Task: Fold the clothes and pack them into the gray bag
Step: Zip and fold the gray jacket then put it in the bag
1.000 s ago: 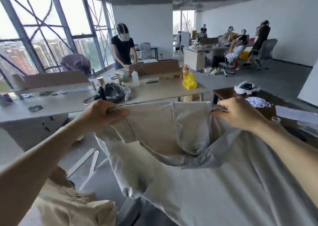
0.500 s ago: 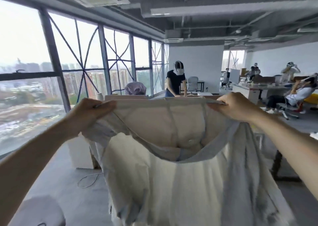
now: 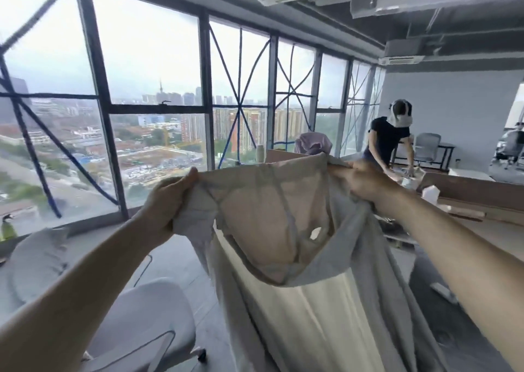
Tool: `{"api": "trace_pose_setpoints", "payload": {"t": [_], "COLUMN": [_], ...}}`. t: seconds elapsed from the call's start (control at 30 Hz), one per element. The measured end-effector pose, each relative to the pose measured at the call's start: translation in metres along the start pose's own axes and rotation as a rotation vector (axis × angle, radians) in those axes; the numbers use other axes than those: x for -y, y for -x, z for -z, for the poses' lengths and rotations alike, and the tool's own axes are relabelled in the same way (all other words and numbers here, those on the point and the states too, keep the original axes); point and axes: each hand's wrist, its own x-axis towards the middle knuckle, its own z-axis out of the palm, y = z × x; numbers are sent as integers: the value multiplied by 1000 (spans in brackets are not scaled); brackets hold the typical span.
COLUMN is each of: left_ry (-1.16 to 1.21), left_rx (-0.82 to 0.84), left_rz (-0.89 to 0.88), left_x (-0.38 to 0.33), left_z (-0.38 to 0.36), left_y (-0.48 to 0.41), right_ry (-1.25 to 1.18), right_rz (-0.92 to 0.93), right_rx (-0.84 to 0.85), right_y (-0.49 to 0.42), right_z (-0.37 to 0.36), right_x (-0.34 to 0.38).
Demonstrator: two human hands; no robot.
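Task so far: The pale shirt (image 3: 283, 230) is not folded yet, and I think this is an early step.
Left to do: Fold it, then pack it. The gray bag cannot be seen here.
Left hand (image 3: 167, 198): Arm reaches out and up, and the fingers (image 3: 185, 177) pinch one top corner of the shirt.
Right hand (image 3: 365, 186): Arm is raised too, with the fingers curled tight on the other top corner.
Where the shirt is: Up in the air between both hands. It hangs down loose, above the white chair (image 3: 147, 315) and beside the table (image 3: 467, 190).
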Motion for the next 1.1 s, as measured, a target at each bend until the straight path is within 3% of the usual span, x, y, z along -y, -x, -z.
{"api": "trace_pose_setpoints", "payload": {"t": [0.17, 0.37, 0.5, 0.83, 1.1], "left_ry": [-10, -62, -43, 49, 85], "left_rx": [-149, -141, -96, 382, 626], "left_rz": [-53, -67, -20, 20, 23], "left_x": [2, 6, 39, 142, 200], "left_z": [33, 51, 61, 74, 53], "left_y": [-91, -199, -260, -448, -608], "right_ry": [-157, -145, -212, -143, -99], "right_rz": [67, 57, 40, -46, -141], "right_rx": [5, 28, 152, 157, 308], "right_y": [-115, -232, -292, -453, -557], "right_z": [-54, -95, -137, -239, -280], "right_x": [-12, -27, -50, -143, -193]}}
